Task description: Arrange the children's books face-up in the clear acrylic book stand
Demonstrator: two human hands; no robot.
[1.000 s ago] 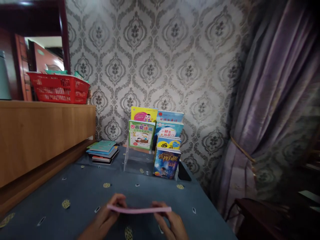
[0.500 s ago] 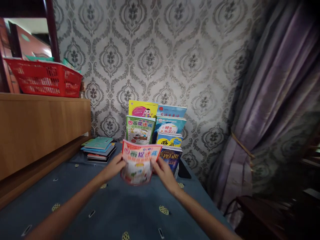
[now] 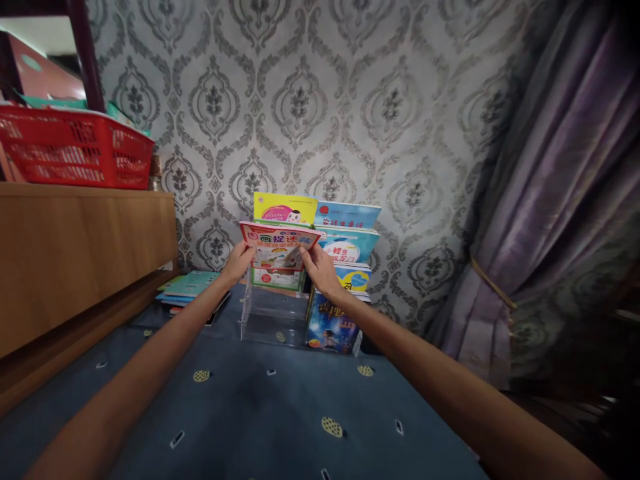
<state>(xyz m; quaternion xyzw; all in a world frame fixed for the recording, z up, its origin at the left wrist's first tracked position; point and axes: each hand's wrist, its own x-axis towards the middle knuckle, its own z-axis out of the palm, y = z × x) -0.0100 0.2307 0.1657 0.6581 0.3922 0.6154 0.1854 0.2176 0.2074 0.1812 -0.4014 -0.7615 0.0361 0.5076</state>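
A red-bordered picture book [image 3: 278, 248] is held up by its two sides, tilted, in front of a clear tiered book rack [image 3: 273, 327]. My left hand [image 3: 239, 263] pinches its left edge, and my right hand [image 3: 320, 268] grips its right edge. Behind it, a green picture book [image 3: 280, 279] is mostly covered, and a yellow book [image 3: 285, 208] stands at the back. The rack's right column bears a blue book [image 3: 349, 215], a light blue book [image 3: 350, 245], a yellow-and-blue book [image 3: 356, 277] and a dark blue book [image 3: 333, 325] at the front.
Several books lie in a stack [image 3: 190, 285] at the left on a dark blue patterned cloth [image 3: 240, 413]. A red plastic basket [image 3: 75, 147] stands on a wooden cabinet [image 3: 90, 253]. Patterned wallpaper backs the rack, and a purple curtain [image 3: 540, 220] hangs at the right.
Both hands have carried the red-bordered book forward and up to the rack's left column, where it now covers much of the green book. The rack's lower left tiers have come into view.
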